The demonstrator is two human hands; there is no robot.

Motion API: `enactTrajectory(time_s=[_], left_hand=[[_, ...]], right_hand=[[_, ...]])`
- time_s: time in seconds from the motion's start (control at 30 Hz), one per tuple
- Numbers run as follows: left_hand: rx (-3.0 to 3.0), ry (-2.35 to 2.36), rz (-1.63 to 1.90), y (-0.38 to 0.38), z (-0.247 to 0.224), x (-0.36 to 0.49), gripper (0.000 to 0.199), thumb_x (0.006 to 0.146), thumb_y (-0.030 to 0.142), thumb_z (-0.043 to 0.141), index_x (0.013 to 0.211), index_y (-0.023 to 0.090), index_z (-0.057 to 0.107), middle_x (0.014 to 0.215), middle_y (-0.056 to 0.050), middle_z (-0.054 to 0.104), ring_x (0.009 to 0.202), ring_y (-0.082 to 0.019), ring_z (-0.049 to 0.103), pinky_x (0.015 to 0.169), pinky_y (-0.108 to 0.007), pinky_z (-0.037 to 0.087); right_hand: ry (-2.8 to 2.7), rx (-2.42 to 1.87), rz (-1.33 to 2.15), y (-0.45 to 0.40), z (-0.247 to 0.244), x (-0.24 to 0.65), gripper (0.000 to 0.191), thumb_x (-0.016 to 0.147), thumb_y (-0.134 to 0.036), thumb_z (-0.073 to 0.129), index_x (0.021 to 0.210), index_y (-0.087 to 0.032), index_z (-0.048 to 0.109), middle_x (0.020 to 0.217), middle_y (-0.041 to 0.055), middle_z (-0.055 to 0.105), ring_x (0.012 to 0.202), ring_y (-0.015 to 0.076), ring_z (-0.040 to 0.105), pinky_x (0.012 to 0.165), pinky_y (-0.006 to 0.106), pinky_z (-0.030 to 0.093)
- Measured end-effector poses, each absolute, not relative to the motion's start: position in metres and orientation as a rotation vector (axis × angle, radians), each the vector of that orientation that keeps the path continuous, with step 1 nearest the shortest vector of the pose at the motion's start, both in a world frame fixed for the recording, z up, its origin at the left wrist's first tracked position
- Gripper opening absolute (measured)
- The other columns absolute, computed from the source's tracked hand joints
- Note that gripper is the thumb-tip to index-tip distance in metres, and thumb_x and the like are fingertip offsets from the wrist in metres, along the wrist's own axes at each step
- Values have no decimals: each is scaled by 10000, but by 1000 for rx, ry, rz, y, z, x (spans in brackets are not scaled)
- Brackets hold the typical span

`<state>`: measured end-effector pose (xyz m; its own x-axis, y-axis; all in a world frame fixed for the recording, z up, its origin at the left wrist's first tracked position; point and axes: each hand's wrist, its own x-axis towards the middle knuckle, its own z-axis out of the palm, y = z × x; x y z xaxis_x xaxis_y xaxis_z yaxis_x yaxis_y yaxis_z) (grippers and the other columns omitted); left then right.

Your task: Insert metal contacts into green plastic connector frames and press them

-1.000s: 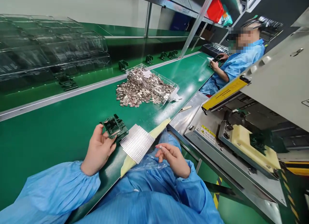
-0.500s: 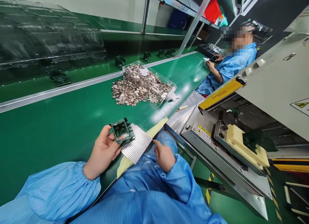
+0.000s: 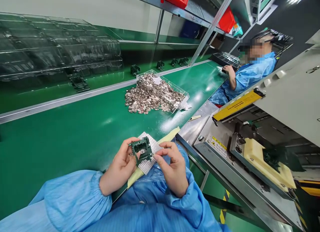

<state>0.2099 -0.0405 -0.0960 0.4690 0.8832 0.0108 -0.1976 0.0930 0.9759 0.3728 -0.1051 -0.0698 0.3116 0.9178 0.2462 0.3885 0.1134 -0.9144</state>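
Observation:
My left hand is closed round a dark green plastic frame with a square opening, its thumb at the lower edge. The frame is held tilted over a sheet of small silvery squares and hides part of it. My right hand is at the sheet's right edge, close to the frame, with thumb and forefinger brought together. Whatever is between those fingertips is too small to make out. Beneath the sheet lies yellow paper along the table's near edge.
A clear tray lies tipped with a heap of small metal pieces spilling from it. Clear plastic trays are stacked at the back left. To the right stands a machine with a yellow fixture. A co-worker sits farther along.
My right hand has come up from the sheet's lower right edge toward the frame, its fingers pinching now. My left hand has turned the frame slightly. The whole view has shifted.

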Motion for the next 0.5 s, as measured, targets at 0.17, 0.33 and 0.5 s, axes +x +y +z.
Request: enactTrajectory(time_s=[0.17,0.33,0.5], left_hand=[[1203,696,893,-46,-96,211,391,884,351,567,1236,267,417,917,-57,582,689,-155,573,494,-208,433],[1165,700,914,-52,-97,217,387,903,369,534,1246,270,384,1011,-71,579,714,-150,586,588,-241,490],[1118,690,946,-58,-99,221,375,908,361,530,1241,290,374,1076,-73,561,793,-152,593,666,-251,517]], right_hand=[[-1195,-1441,571,-97,-77,345,72,791,-161,639,825,-221,657,1219,87,518,1163,255,492,994,409,390],[-1049,-1460,552,-93,-88,325,21,799,-211,636,779,-209,630,1276,99,470,1216,267,454,964,400,421],[-1007,-1467,529,-93,-92,320,135,849,-293,609,754,-196,605,1313,114,446,1249,272,426,964,404,420]])
